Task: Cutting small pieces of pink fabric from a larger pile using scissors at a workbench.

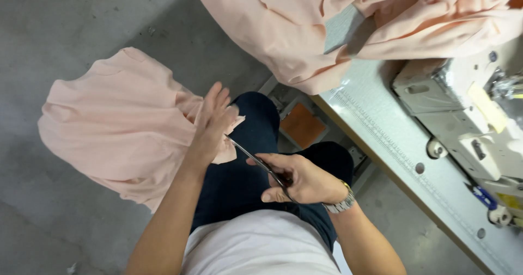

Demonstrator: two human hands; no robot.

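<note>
My left hand (210,123) lies flat, fingers together, pressing a piece of pale pink fabric (120,122) against my left thigh; the cloth hangs off to the left over the floor. My right hand (297,178) grips small metal scissors (253,156), whose blades point up-left toward the fabric edge under my left hand. A metal watch (342,201) sits on my right wrist. I am seated in dark trousers (245,171) and a white shirt.
A sewing machine (468,111) stands on a grey table (381,139) at the right. More pink fabric (338,19) is heaped on the table's far end and hangs over its edge. An orange pedal (302,125) lies under the table on the grey concrete floor (65,19).
</note>
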